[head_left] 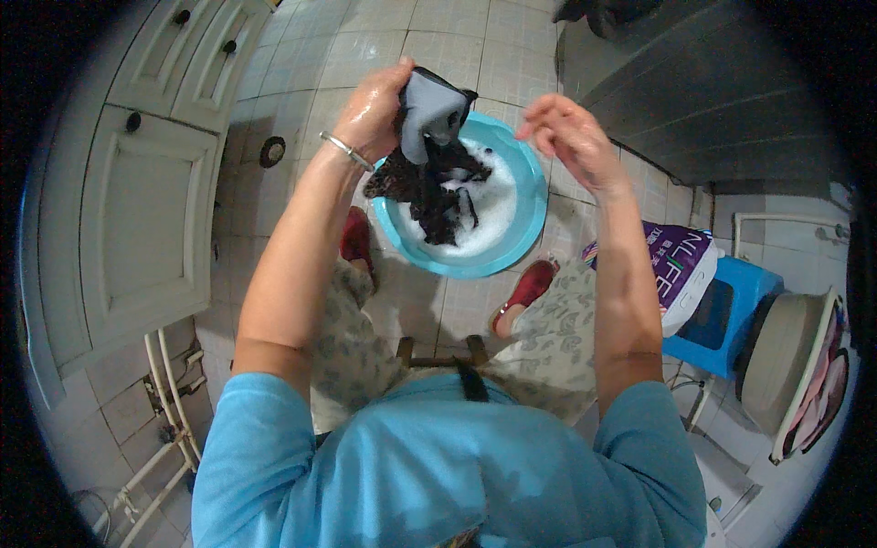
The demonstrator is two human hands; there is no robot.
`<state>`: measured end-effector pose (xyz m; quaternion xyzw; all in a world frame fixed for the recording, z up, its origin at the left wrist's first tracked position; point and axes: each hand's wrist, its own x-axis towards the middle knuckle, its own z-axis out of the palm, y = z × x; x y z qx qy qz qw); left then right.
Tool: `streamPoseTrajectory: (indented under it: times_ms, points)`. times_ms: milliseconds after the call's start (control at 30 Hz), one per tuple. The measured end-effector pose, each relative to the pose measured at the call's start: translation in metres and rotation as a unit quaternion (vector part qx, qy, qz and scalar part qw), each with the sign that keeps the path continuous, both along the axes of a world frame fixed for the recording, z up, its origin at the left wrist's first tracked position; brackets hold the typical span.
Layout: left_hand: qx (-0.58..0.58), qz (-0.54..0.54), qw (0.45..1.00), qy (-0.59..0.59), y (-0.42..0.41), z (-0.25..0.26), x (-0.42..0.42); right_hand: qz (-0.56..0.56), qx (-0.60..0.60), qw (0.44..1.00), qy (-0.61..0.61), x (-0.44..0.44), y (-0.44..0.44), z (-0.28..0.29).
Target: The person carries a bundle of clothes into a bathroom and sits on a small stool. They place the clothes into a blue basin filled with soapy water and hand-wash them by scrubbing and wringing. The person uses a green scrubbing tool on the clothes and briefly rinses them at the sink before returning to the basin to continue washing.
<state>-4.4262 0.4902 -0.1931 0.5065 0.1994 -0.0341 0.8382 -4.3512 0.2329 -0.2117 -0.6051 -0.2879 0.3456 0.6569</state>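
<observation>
My left hand [380, 109] grips a wet piece of dark cloth with a grey panel [435, 113] and lifts it over the far left side of a turquoise plastic basin [527, 216]. Black fabric [438, 212] hangs down from it into white suds [497, 226]; whether it is all one garment I cannot tell. To the right of the cloth, my right hand [565, 140] is raised just beyond the basin's right rim. Its fingers are curled loosely and apart, with nothing visible in them. The hand's skin looks wet.
Light floor tiles [438, 48] surround the basin, with a round floor drain [272, 151] at left. White cabinets [151, 226] line the left. To the right are a purple-and-white packet bearing writing [675, 267], a blue plastic stool [757, 281] and a pale basin holding cloth [788, 363].
</observation>
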Motion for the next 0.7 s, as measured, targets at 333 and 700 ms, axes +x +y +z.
streamPoseTrajectory:
  times_ms: [333,700]
  points:
    - [-0.059,-0.003,0.998,-0.009,0.018,0.011,-0.003,0.019,0.042,0.984,0.174,-0.034,0.049,-0.004]
    - [0.071,0.088,0.988,0.103,0.038,-0.007,-0.009,-0.090,0.248,0.921,0.288,-0.030,0.014,0.012]
